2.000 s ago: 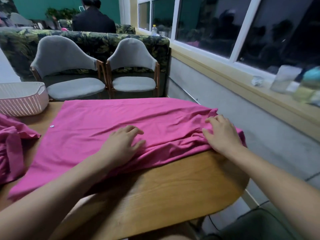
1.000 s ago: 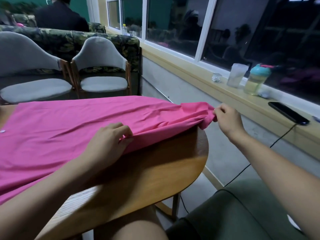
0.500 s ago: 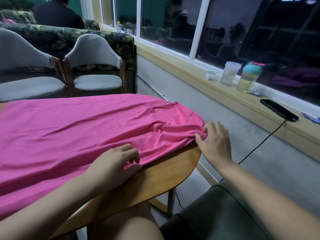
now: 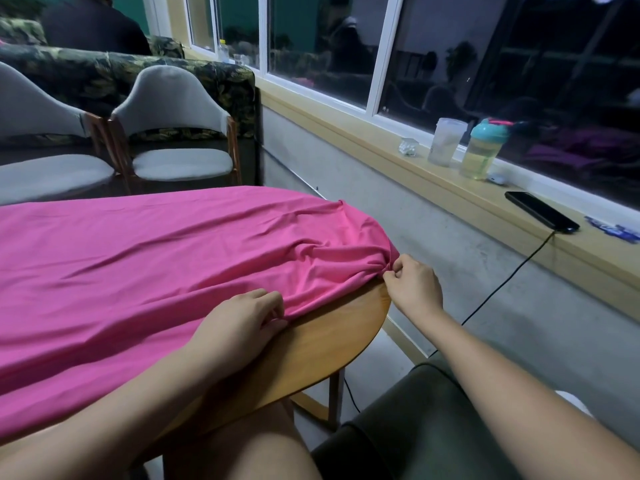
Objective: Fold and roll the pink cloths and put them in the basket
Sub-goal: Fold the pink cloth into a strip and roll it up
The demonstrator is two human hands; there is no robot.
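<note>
Now both hands pinch pink cloth (image 4: 156, 258) edge, frame center: left hand (image 4: 242, 320), right hand (image 4: 412, 285); lift evenly, fold flat.

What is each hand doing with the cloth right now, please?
Left hand: closed, pinching the near edge of the pink cloth.
Right hand: closed, pinching the bunched cloth corner at the end of the table.

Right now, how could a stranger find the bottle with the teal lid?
Look along the window sill on the right. Two containers stand together there; the bottle is the nearer one, beside the clear cup. Only it has a teal lid and yellowish contents.
</note>
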